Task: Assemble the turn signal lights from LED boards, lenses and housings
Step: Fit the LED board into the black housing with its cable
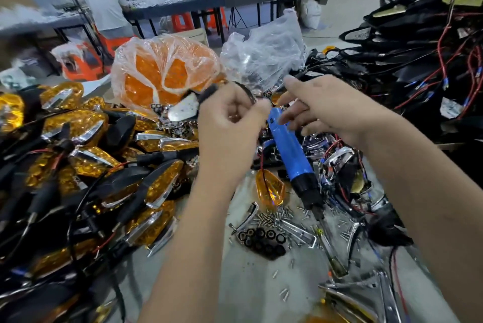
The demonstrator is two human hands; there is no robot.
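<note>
Although the nearest stretch of bench point(261, 283) carries only loose screws point(277, 215), black nuts point(261, 239) and chrome trim strips point(300, 233), one amber lens point(270, 188) is seen lying apart just beyond them, beside the blue electric screwdriver point(290, 150). Above these, the left hand point(230, 118) is held curled round a black housing with a white LED board point(183, 108); the right hand point(316, 108) is held close beside it, fingers loosely bent, and whether anything is pinched cannot be told. The step is judged to be the seating of board and wires in the housing. A lens is called for next, then screws. Finished lights point(86, 155) are heaped at left, wired housings point(418, 61) at right. The bagged lenses point(162, 71) are set behind, and reach is crowded by clutter. A seated person point(104, 1) is noted at a far table.
</note>
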